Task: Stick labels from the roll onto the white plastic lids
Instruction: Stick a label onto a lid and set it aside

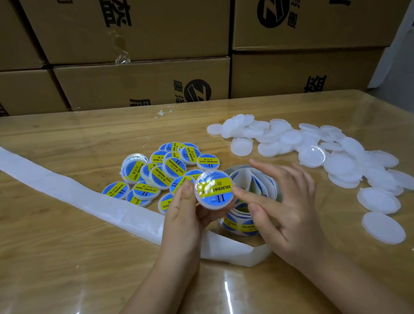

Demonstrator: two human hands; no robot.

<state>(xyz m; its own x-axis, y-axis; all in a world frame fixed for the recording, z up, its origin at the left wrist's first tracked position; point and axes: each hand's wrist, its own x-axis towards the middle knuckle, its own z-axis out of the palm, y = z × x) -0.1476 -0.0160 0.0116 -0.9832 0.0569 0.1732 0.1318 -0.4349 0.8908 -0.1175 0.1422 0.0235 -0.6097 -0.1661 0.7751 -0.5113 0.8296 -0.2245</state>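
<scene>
One round white plastic lid [214, 190], already carrying a blue label with a yellow band, is pinched at its left and lower rim by the curled thumb and fingers of the left hand [181, 216]. Its face is tilted up towards the camera. Being round, it has no long axis; only the yellow band marks a direction, running roughly level across the face.

The right hand [280, 200] is held with fingers straight and spread, gripping nothing. One fingertip is laid against the label's right edge, seemingly to smooth it down. The label looks flat and centred, though glare hides part of the print.

Setting the lid down is judged to be the coming move. The heap of blue-and-yellow labelled lids [162, 170] lies just beyond and to the left of the left-hand grip, so that hand is the nearer. The spread of bare white plastic lids [339, 160] lies to the right of the right hand, within its easier reach. The loosely wound roll of labels [247, 224] sits directly beneath and behind the right hand, and the spent white backing strip [53, 185] trails away to the left.
</scene>
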